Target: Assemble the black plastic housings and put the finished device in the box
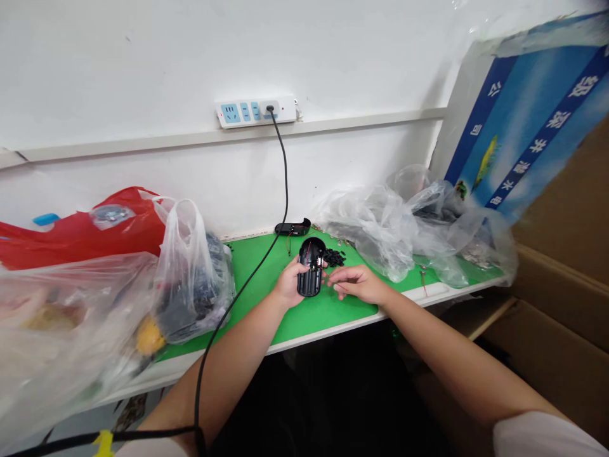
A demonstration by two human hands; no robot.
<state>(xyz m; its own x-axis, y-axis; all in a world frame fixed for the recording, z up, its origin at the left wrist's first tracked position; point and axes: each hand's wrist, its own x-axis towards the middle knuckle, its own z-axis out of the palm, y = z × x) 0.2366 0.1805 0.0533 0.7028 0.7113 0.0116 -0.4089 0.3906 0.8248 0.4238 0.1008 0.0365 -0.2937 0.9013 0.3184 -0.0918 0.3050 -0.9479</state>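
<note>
My left hand [287, 283] grips a black plastic housing [310, 284] with rounded ends, its open inside facing me. Long battery-like slots run along its lower half, and small parts and a thin wire show in the upper half. Just to the right, my right hand [358, 283] has its thumb and fingers together on a thin red wire [339, 285] that runs from the housing. Behind the housing lies a pile of small black pieces [334, 257]. A second black housing [293, 227] with wires rests farther back, by the wall.
Clear plastic bags [375, 228] cover the back right of the green mat [266, 324]. Filled bags [185, 285] and a red bag [128, 222] crowd the left. A black cable [286, 171] hangs from the power strip [257, 112] across the view. Cardboard [561, 304] stands at right.
</note>
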